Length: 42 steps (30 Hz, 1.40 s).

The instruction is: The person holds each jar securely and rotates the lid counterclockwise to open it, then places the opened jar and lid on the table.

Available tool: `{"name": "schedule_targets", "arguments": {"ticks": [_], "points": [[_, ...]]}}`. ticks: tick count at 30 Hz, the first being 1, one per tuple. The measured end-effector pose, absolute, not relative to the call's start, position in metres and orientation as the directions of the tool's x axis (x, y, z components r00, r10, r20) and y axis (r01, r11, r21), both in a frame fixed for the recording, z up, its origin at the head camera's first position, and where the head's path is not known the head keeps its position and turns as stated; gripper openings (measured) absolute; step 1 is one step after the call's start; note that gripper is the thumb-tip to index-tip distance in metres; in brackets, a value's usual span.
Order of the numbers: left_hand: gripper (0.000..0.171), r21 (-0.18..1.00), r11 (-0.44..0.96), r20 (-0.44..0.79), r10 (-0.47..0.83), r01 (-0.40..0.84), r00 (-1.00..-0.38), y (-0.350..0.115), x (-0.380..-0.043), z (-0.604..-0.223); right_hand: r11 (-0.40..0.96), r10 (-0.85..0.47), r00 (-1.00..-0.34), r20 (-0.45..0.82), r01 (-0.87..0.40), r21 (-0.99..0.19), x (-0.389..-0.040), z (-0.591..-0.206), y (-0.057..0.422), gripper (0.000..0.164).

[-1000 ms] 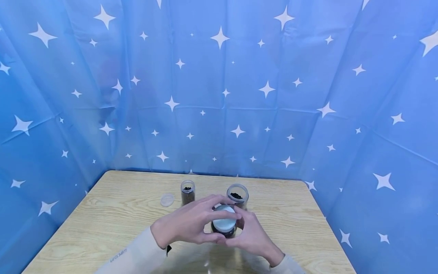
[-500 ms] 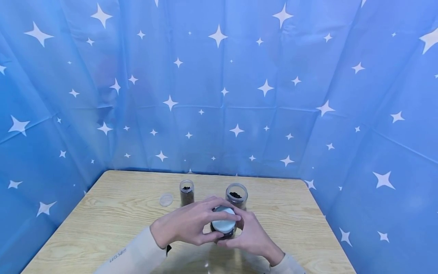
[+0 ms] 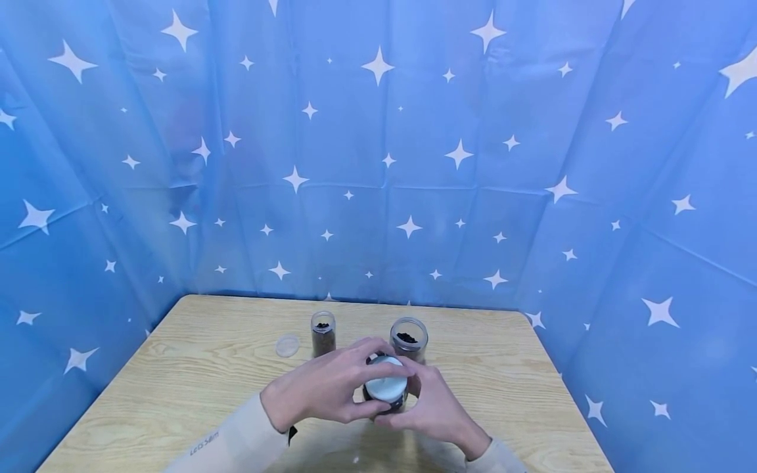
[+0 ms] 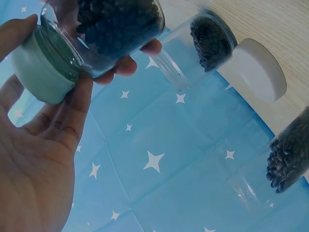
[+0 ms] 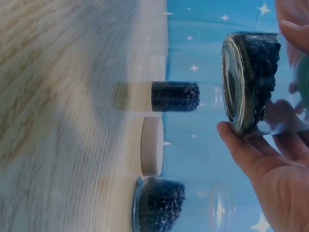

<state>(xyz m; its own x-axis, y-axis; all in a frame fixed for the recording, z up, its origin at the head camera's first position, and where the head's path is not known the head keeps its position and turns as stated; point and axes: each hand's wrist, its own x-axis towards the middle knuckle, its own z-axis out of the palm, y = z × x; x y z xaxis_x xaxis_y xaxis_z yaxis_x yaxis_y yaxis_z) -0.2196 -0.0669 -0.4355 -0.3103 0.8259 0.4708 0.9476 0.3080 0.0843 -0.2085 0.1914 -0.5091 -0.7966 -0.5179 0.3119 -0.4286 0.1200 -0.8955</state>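
Observation:
Both hands hold a clear jar [image 5: 260,79] partly filled with dark seeds or beans, raised off the table. A pale green lid [image 3: 386,381] covers its mouth. My left hand [image 3: 334,382] grips this lid, fingers curled over the far rim and thumb on the near side. The jar's body rests in my right hand [image 3: 434,402], thumb and fingers round it. In the left wrist view the lid [image 4: 43,67] sits on the jar's neck; whether it is fully screwed down, I cannot tell. The left hand hides part of the jar in the head view.
A slim open jar [image 3: 323,336] and a wider open jar [image 3: 409,338], both with dark contents, stand beyond the hands. A translucent disc [image 3: 287,345] lies left of the slim jar. Between the jars, a white lid [image 5: 152,146] shows on the wooden table [image 3: 491,394].
My left fingers shift slightly on the lid. The jar and my right hand stay almost in place; the other jars have not moved.

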Motion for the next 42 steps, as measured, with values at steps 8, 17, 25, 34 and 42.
{"name": "schedule_targets", "arguments": {"ticks": [8, 17, 25, 34, 42], "points": [[0.058, 0.163, 0.356, 0.542, 0.747, 0.92, -0.385, -0.057, -0.216, -0.443, 0.158, -0.48, -0.819, 0.315, -0.434, -0.887, -0.207, -0.51, 0.191, 0.076], [0.051, 0.224, 0.452, 0.536, 0.682, 0.863, -0.497, -0.048, -0.211, -0.447, 0.18, -0.465, -0.828, 0.313, -0.434, -0.883, -0.206, -0.509, 0.191, 0.083], [0.051, 0.234, 0.479, 0.516, 0.677, 0.846, -0.525, -0.047, -0.209, -0.446, 0.172, -0.464, -0.825, 0.321, -0.44, -0.881, -0.206, -0.509, 0.192, 0.084], [0.057, 0.222, 0.481, 0.518, 0.679, 0.848, -0.52, -0.046, -0.209, -0.445, 0.184, -0.464, -0.829, 0.312, -0.434, -0.882, -0.205, -0.509, 0.193, 0.081], [0.065, 0.225, 0.489, 0.501, 0.684, 0.843, -0.53, -0.046, -0.209, -0.442, 0.169, -0.466, -0.82, 0.332, -0.452, -0.876, -0.206, -0.509, 0.193, 0.078]]}}
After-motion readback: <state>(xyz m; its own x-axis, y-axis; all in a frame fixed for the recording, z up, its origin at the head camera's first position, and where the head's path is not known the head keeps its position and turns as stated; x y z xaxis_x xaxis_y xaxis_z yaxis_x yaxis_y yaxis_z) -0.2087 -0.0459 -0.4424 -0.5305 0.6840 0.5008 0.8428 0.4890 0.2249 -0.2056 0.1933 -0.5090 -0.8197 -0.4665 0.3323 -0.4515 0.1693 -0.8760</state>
